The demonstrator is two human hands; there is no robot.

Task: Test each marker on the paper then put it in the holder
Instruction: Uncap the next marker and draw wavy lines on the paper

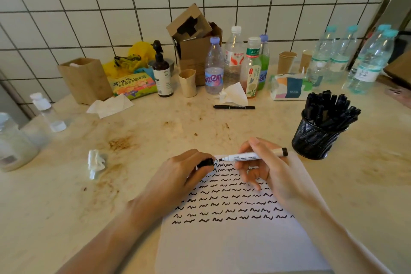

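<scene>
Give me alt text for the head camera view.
A right hand holds an uncapped white marker over squiggle-covered paper; the left hand grips its black cap. A mesh holder full of markers stands to the right.

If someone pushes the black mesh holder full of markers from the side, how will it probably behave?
The mesh holder would probably slide rather than tip: it looks squat and packed with markers, so likely fairly heavy. The markers lean outward above the rim, so a sharp push might rattle them. The stone-like counter looks smooth, so sliding seems easy.
</scene>
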